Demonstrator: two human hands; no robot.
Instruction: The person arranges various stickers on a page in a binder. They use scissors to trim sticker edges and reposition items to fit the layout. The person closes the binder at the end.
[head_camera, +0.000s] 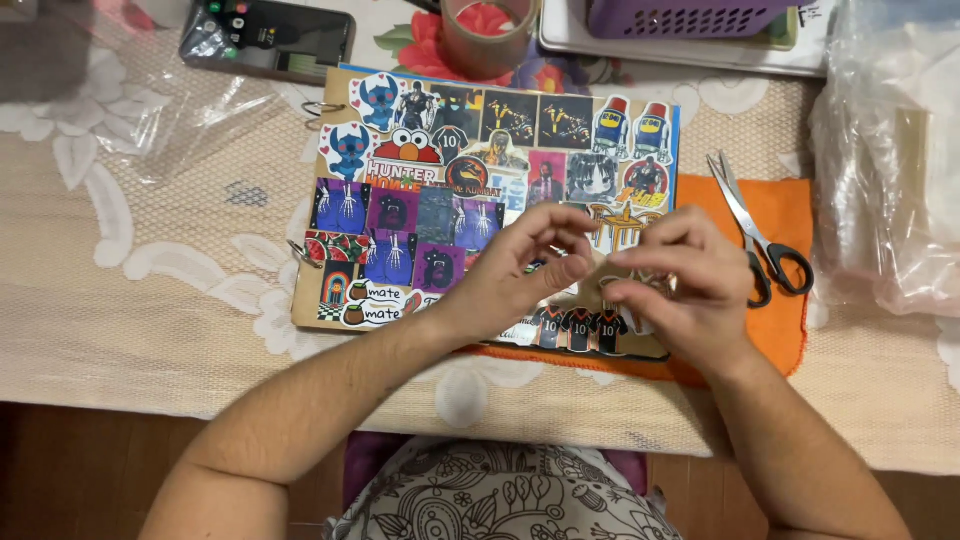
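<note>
A brown ring-bound album page (400, 200) covered with several colourful stickers lies on the table in front of me. My left hand (520, 270) and my right hand (680, 280) hover close together over its lower right part. The fingertips of both hands pinch something small and thin between them; I cannot tell what it is, as the fingers hide it. An orange cloth (785, 215) lies under the album's right edge.
Scissors (755, 235) lie on the orange cloth to the right. A roll of brown tape (487, 40), a phone (265, 38) and a purple basket (690, 15) sit at the back. Clear plastic bags lie at the right (890, 160) and at the back left (170, 110). A lace tablecloth (150, 300) covers the table.
</note>
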